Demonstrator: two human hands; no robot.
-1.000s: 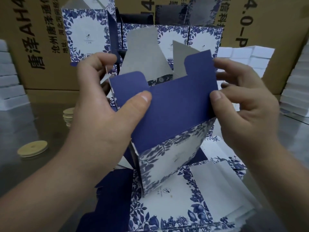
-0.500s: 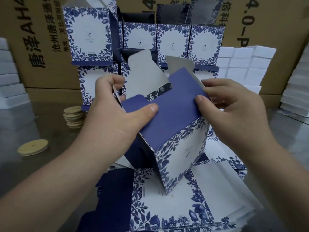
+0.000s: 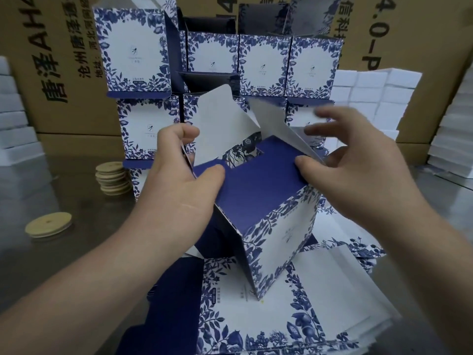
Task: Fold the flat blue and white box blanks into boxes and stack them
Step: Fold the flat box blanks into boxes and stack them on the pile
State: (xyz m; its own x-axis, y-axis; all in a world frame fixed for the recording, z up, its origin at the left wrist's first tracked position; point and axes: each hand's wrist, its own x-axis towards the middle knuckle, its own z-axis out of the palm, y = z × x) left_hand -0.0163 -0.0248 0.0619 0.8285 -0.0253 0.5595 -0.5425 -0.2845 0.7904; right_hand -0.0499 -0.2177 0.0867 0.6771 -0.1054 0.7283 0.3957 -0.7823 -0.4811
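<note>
Head view: the half-folded box (image 3: 268,208) is held tilted, one corner down on the pile of flat blanks (image 3: 256,319) lying under it. The left grip (image 3: 179,190) is closed on the box's left side, fingers curled round the wall edge and thumb flat on the navy flap (image 3: 256,185), which lies folded across the box's open end. The right grip (image 3: 358,175) is loose and spread: its thumb presses the right edge of that flap, while its fingers hover by the white flap (image 3: 276,124) standing at the box's right; they are blurred, so whether they touch it I cannot tell. A second white flap (image 3: 217,129) stands at the box's far left. Behind the box rises the stack of finished boxes (image 3: 263,62).

The step in hand looks like closing one end: first flap down, side flaps not yet in. The next move should call for the right fingers to push the white flap down over the navy one while the left thumb pins it flat, then for the other flap to be tucked so the tabs lock, before the box goes onto the stack behind it
</note>
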